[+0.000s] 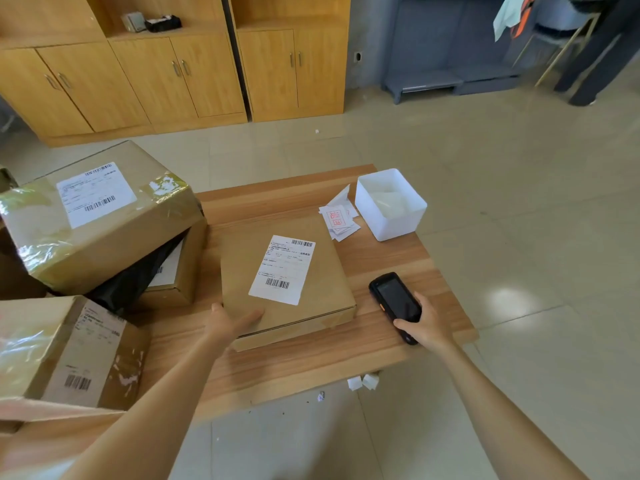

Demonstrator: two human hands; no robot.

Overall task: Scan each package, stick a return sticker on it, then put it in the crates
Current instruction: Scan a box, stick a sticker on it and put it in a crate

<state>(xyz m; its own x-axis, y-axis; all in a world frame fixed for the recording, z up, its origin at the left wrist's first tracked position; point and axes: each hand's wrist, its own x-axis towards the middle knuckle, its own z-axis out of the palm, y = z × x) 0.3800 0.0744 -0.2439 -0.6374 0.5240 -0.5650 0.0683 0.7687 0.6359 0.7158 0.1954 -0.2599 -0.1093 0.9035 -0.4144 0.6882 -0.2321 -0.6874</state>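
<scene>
A flat brown package point(311, 278) with a white shipping label point(282, 270) lies in the middle of the wooden table point(381, 261). My left hand point(230, 322) grips its near left corner, thumb on top. My right hand point(424, 327) holds a black handheld scanner point(394, 301) just right of the package, screen up and resting on the table. A loose pile of return stickers point(339, 218) with red print lies at the far side of the table.
A white plastic bin point(391, 206) stands at the table's far right corner. Several taped cardboard boxes point(93, 216) and a black bag point(135, 278) are piled on the left. Paper scraps point(363, 382) lie on the tiled floor. Wooden cabinets point(173, 71) line the back wall.
</scene>
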